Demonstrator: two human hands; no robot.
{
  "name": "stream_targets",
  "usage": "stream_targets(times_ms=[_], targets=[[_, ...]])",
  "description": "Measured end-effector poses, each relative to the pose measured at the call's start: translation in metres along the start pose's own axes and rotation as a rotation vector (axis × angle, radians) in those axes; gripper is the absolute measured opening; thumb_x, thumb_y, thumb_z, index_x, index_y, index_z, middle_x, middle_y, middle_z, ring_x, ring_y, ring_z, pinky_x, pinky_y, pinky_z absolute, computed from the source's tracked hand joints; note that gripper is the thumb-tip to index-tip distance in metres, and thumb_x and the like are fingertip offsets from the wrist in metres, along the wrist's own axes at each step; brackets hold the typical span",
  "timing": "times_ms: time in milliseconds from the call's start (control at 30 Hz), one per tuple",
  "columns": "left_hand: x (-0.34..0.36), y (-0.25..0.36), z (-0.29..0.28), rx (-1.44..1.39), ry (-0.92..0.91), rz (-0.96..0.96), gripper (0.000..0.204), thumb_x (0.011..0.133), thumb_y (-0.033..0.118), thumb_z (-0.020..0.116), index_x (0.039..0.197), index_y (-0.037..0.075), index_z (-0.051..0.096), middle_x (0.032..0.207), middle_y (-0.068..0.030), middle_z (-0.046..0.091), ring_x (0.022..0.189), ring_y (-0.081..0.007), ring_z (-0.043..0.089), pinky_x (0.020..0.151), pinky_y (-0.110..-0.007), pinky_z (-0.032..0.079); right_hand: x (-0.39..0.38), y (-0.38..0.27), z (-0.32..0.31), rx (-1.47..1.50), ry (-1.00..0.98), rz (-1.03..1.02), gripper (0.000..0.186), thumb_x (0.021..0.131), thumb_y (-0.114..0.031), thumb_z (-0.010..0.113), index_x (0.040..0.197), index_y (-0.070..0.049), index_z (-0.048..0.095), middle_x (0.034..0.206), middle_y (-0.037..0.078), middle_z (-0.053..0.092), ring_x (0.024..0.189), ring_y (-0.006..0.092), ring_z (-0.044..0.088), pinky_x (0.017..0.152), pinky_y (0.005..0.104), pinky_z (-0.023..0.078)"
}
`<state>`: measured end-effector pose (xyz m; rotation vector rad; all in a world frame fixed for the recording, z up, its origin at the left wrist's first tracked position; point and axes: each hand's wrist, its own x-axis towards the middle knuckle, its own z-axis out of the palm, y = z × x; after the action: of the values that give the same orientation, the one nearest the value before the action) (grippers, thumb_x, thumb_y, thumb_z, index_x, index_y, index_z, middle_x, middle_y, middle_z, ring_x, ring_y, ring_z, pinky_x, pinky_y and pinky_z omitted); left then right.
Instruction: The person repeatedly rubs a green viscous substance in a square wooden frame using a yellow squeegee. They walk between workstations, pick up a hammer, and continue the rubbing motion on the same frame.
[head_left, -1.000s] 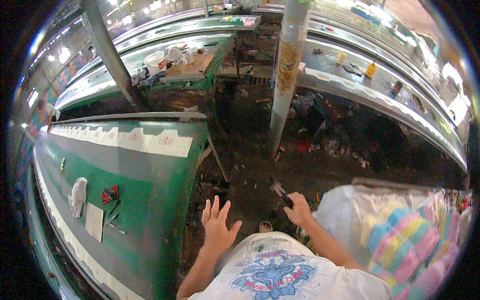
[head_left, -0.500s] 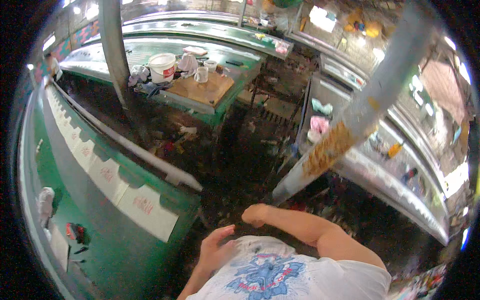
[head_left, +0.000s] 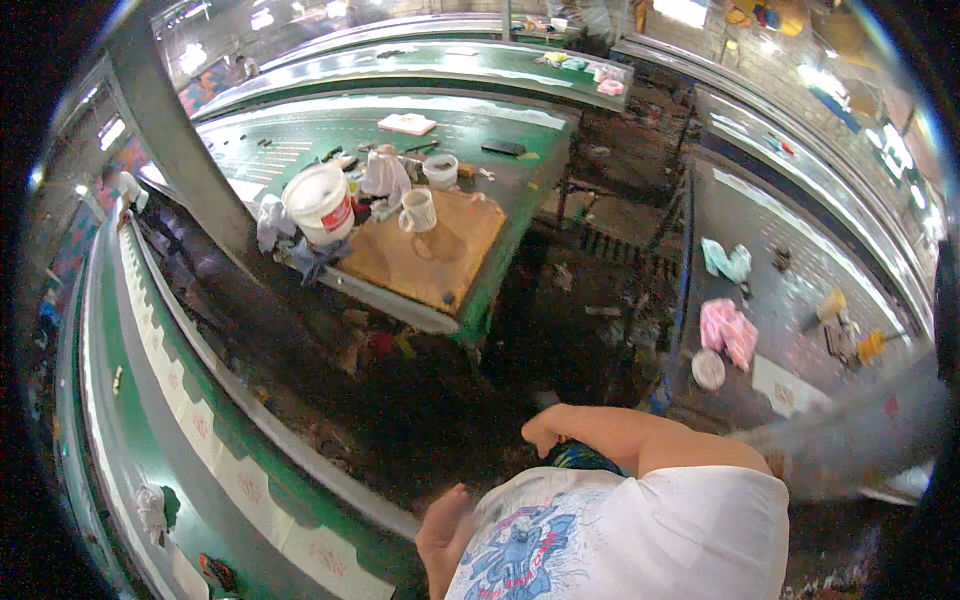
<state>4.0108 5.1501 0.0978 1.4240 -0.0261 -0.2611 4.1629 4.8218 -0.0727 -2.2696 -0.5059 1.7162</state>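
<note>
My left hand [head_left: 443,530] is low in the view beside my white printed T-shirt [head_left: 560,540]. Its fingers are a little blurred but look loosely apart, with nothing seen in them. Held out in front of my body, my right hand [head_left: 545,432] has curled fingers; whatever they may hold is hidden. Neither hand touches a table. Nearest my left hand is the long green table [head_left: 250,545] bearing a row of pale printed pieces [head_left: 250,490]. Ahead stands another green table [head_left: 530,190] with a brown board [head_left: 430,260] at its corner.
A white bucket [head_left: 318,205], a mug [head_left: 418,211], a small tub [head_left: 440,171] and rags crowd the table ahead. A grey post [head_left: 180,140] rises at left. On the right table lie pink cloth [head_left: 728,332] and pale green cloth [head_left: 725,261]. Far left stands another person [head_left: 128,190].
My view has turned and moved forward, so the table with the bucket looks nearer. The rusty post has slipped to the lower right. Both hands stay near my body.
</note>
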Motion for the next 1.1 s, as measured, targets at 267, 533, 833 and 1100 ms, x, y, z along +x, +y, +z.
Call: stream_targets(times_ms=[267, 533, 833, 1100], targets=[[0.237, -0.052, 0.146, 0.128, 0.187, 0.087, 0.038, 0.103, -0.002, 0.077, 0.141, -0.004, 0.075, 0.143, -0.0194, 0.078, 0.126, -0.0244, 0.077, 0.113, -0.039, 0.059, -0.017, 0.236, -0.113, -0.138, 0.207, -0.051, 0.045, 0.096, -0.036, 0.088, 0.117, 0.003, 0.084, 0.104, 0.022, 0.083, 0.097, 0.038, 0.081, 0.084, 0.0532, 0.064], [0.491, -0.042, 0.348, 0.353, -0.264, 0.177, 0.038, 0.097, -0.005, 0.076, 0.134, 0.0, 0.08, 0.133, -0.0144, 0.081, 0.119, -0.0223, 0.077, 0.102, -0.036, 0.061, -0.166, 0.491, -0.161, 0.426, 0.954, 0.172, 0.043, 0.103, -0.041, 0.08, 0.113, 0.001, 0.074, 0.09, 0.021, 0.079, 0.079, 0.0404, 0.079, 0.075, 0.0559, 0.061], [0.704, -0.089, 0.513, 0.411, -0.632, 0.076, 0.038, 0.098, -0.002, 0.079, 0.136, 0.003, 0.08, 0.124, -0.0086, 0.082, 0.114, -0.0167, 0.076, 0.099, -0.034, 0.061, -0.312, 0.603, -0.255, 1.627, 2.021, 0.058, 0.015, 0.107, -0.014, 0.078, 0.113, -0.004, 0.068, 0.071, 0.003, 0.063, 0.049, 0.0119, 0.056, 0.054, 0.0358, 0.057], [0.907, -0.119, 0.705, 0.384, -0.622, 0.268, 0.035, 0.096, -0.002, 0.08, 0.131, 0.001, 0.08, 0.124, -0.0136, 0.081, 0.113, -0.0246, 0.077, 0.101, -0.036, 0.061, -0.389, 0.784, -0.365, 1.76, 2.263, 0.046, 0.02, 0.106, -0.013, 0.079, 0.117, -0.003, 0.066, 0.072, 0.003, 0.061, 0.047, 0.013, 0.055, 0.052, 0.0359, 0.059]])
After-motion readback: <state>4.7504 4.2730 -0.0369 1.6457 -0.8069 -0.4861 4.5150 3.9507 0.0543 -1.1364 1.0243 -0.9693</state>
